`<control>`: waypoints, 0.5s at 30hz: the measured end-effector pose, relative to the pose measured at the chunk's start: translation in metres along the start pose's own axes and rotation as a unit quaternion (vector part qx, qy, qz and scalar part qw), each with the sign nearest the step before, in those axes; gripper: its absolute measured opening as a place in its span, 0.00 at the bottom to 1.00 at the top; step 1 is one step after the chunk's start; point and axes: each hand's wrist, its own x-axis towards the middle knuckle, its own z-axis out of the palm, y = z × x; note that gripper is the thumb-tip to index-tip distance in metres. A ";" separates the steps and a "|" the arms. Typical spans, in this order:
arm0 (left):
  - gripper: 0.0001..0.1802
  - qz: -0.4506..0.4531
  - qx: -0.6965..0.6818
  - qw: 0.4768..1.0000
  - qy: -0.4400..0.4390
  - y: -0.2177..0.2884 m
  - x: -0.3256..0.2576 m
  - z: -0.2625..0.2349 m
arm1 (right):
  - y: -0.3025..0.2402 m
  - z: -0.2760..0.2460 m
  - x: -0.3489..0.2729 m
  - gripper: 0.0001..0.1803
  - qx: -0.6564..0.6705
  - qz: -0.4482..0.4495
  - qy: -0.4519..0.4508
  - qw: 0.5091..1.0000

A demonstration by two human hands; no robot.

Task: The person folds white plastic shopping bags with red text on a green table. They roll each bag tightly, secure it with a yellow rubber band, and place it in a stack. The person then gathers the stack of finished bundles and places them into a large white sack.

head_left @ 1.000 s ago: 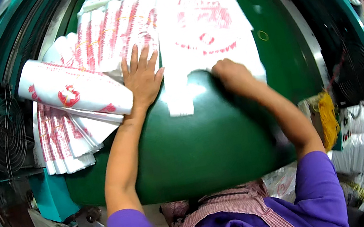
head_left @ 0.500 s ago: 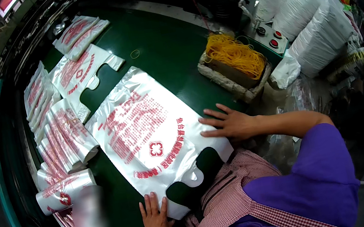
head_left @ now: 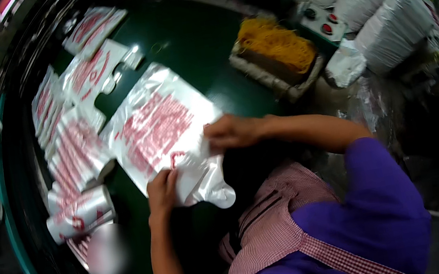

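Fingers of both hands, left [head_left: 162, 191] and right [head_left: 229, 133], clamped on one plastic bag stack [head_left: 160, 132]

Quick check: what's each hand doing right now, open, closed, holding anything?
Left hand: closed on the near edge of the plastic bag stack.
Right hand: pinching the same stack's right edge.

The person wears a purple short-sleeved shirt [head_left: 382, 208] under a red-and-white checked apron [head_left: 281, 225], its strap crossing the shirt; both forearms are bare.
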 end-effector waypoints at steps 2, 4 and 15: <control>0.21 0.021 0.247 0.969 -0.016 0.017 0.018 0.014 | 0.005 0.014 0.037 0.21 -0.059 0.039 0.051 0.996; 0.15 0.008 0.255 0.966 0.031 0.025 0.011 0.010 | 0.022 0.032 0.050 0.23 -0.255 0.085 -0.014 0.963; 0.23 0.183 0.170 0.967 0.049 0.037 -0.041 0.025 | 0.014 0.030 0.047 0.29 -0.459 0.056 -0.074 0.884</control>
